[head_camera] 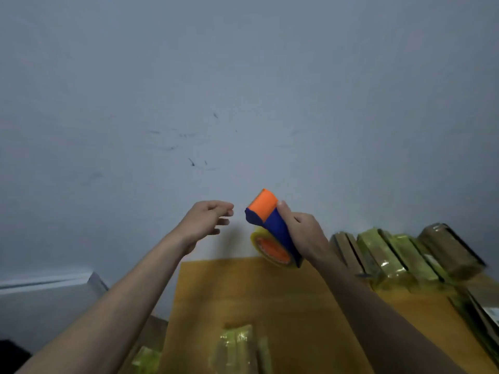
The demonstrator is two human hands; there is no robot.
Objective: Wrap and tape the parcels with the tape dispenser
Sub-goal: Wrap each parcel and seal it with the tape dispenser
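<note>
My right hand (303, 233) grips a blue and orange tape dispenser (271, 225), held up in the air above the far edge of the brown table (243, 287). A roll of clear yellowish tape (272, 252) sits in its lower end. My left hand (206, 220) hovers just left of the dispenser, fingers relaxed and pointing toward it, holding nothing. A small parcel wrapped in shiny tape (237, 349) lies on the table near me, below both arms.
A row of taped parcels (399, 255) stands along the table's right side by the wall. Another wrapped parcel (147, 360) lies at the lower left. A pale grey wall (243, 103) fills the view ahead. A white ledge (48, 282) runs at the left.
</note>
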